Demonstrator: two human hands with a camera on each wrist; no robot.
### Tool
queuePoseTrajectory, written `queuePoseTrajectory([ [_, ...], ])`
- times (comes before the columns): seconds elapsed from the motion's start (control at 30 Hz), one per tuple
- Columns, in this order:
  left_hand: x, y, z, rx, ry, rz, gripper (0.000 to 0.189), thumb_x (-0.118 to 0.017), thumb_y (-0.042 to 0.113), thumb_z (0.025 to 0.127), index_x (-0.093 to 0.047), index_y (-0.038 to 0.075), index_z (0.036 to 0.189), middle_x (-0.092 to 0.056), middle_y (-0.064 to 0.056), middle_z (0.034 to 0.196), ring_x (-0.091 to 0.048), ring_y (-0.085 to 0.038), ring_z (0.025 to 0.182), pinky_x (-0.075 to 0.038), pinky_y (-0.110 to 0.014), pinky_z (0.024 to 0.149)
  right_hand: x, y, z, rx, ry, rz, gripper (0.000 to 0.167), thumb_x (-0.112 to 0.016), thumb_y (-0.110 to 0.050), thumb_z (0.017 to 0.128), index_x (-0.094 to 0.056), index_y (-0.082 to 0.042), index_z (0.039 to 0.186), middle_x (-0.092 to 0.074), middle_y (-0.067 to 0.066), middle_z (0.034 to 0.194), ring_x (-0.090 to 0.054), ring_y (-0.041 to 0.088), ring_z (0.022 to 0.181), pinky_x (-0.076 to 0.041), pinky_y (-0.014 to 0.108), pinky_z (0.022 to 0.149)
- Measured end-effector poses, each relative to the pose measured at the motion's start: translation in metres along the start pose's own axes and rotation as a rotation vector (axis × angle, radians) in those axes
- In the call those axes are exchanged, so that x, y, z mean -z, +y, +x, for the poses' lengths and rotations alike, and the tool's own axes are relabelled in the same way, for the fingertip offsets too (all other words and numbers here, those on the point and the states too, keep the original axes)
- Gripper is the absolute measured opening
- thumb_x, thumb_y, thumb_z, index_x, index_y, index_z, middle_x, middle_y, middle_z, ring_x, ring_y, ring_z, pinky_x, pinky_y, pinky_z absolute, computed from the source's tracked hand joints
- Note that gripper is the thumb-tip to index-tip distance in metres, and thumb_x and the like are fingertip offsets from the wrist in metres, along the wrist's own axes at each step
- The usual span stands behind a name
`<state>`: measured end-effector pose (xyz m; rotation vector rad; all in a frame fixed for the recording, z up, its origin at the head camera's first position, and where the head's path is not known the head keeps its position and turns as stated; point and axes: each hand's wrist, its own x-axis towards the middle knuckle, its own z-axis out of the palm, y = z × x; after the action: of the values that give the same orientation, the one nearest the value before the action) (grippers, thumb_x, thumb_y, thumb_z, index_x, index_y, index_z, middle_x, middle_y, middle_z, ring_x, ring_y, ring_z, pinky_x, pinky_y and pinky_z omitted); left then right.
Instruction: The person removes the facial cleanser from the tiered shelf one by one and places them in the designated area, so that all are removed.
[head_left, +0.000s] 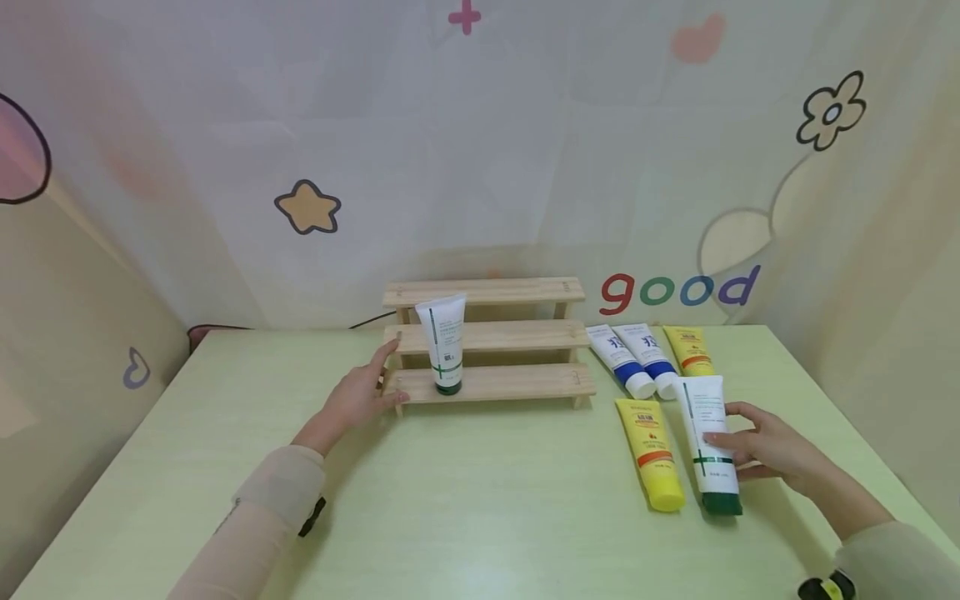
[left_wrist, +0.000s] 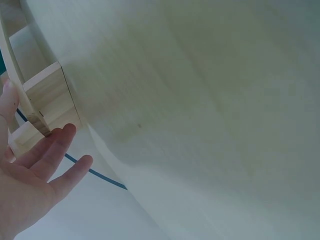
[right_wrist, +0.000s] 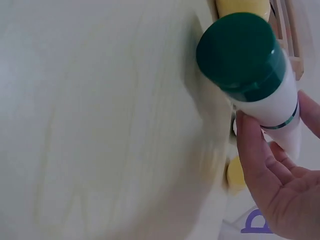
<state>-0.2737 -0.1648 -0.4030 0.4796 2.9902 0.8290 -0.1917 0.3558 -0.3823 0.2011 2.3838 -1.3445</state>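
A white tube with a dark green cap (head_left: 708, 433) is in my right hand (head_left: 772, 446), thumb on its front and fingers behind. In the right wrist view, the green cap (right_wrist: 240, 55) points toward the camera, just off the table. My left hand (head_left: 356, 396) holds the left end of a three-step wooden rack (head_left: 517, 383), thumb at the lowest shelf and a finger at the middle one. In the left wrist view, the other fingers (left_wrist: 65, 145) extend past the shelf's end. A similar green-capped white tube (head_left: 446, 346) stands cap down on the lowest shelf, leaning back.
Beside the held tube lies a yellow tube (head_left: 651, 454). Farther back are two white tubes with blue bands (head_left: 621, 360) and another yellow tube (head_left: 688, 350). The pale green table (head_left: 480, 500) meets a printed curtain (head_left: 495, 167) behind the rack.
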Motion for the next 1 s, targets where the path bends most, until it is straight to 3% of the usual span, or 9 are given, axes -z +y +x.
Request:
queuePoseTrajectory([
  [0.17, 0.0, -0.001, 0.001, 0.003, 0.0, 0.001, 0.083, -0.067, 0.03, 0.083, -0.013, 0.018, 0.145, -0.058, -0.02, 0.108, -0.057, -0.029, 0.09, -0.047, -0.04, 0.07, -0.002, 0.006, 0.007, -0.092, -0.057, 0.048, 0.079, -0.062, -0.033, 0.087, -0.014, 0.006, 0.136, -0.059, 0.012, 0.097, -0.059, 0.023, 0.079, -0.051, 0.036, 0.072],
  [0.3, 0.001, -0.001, 0.001, 0.006, -0.002, -0.001, 0.083, -0.067, 0.03, 0.083, -0.013, 0.017, 0.145, -0.058, -0.021, 0.11, -0.058, -0.029, 0.09, -0.047, -0.04, 0.069, -0.005, 0.007, 0.011, -0.111, -0.086, 0.048, 0.078, -0.061, -0.034, 0.087, -0.017, 0.009, 0.134, -0.059, 0.012, 0.097, -0.059, 0.023, 0.079, -0.051, 0.035, 0.071],
  [0.53, 0.001, 0.0, 0.001, -0.003, -0.003, 0.001, 0.083, -0.066, 0.03, 0.083, -0.012, 0.017, 0.145, -0.058, -0.022, 0.108, -0.058, -0.029, 0.089, -0.046, -0.04, 0.069, -0.008, 0.005, 0.013, -0.093, -0.045, -0.08, 0.079, -0.06, -0.04, 0.086, -0.025, 0.014, 0.131, -0.057, 0.015, 0.096, -0.057, 0.02, 0.076, -0.051, 0.033, 0.069],
  [0.63, 0.001, 0.0, 0.001, -0.004, -0.002, -0.004, 0.083, -0.066, 0.029, 0.084, -0.012, 0.017, 0.145, -0.057, -0.022, 0.109, -0.057, -0.029, 0.09, -0.046, -0.041, 0.069, -0.004, -0.003, 0.006, -0.032, 0.005, -0.176, 0.084, -0.057, -0.047, 0.086, -0.026, 0.017, 0.13, -0.054, 0.021, 0.101, -0.057, 0.02, 0.077, -0.051, 0.033, 0.07],
  [0.73, 0.001, 0.0, 0.0, -0.01, 0.0, -0.005, 0.082, -0.066, 0.029, 0.084, -0.013, 0.016, 0.145, -0.057, -0.022, 0.11, -0.057, -0.03, 0.091, -0.047, -0.042, 0.071, 0.0, -0.016, -0.004, 0.062, 0.069, -0.252, 0.083, -0.054, -0.05, 0.087, -0.027, 0.017, 0.13, -0.049, 0.028, 0.108, -0.057, 0.027, 0.085, -0.051, 0.036, 0.073],
  [0.87, 0.001, 0.001, 0.0, -0.019, 0.005, -0.004, 0.082, -0.067, 0.028, 0.084, -0.014, 0.016, 0.145, -0.058, -0.022, 0.108, -0.058, -0.03, 0.09, -0.047, -0.042, 0.071, 0.001, -0.038, -0.014, 0.233, 0.115, -0.271, 0.068, -0.05, -0.039, 0.093, -0.03, 0.012, 0.133, -0.041, 0.032, 0.123, -0.051, 0.039, 0.102, -0.05, 0.037, 0.077],
  [1.0, 0.001, 0.0, 0.001, -0.02, 0.006, 0.001, 0.082, -0.067, 0.028, 0.083, -0.014, 0.016, 0.145, -0.058, -0.022, 0.107, -0.058, -0.029, 0.087, -0.046, -0.042, 0.07, -0.006, -0.061, -0.018, 0.382, 0.112, -0.236, 0.056, -0.048, -0.028, 0.095, -0.032, 0.007, 0.135, -0.039, 0.03, 0.131, -0.049, 0.04, 0.108, -0.049, 0.037, 0.079],
])
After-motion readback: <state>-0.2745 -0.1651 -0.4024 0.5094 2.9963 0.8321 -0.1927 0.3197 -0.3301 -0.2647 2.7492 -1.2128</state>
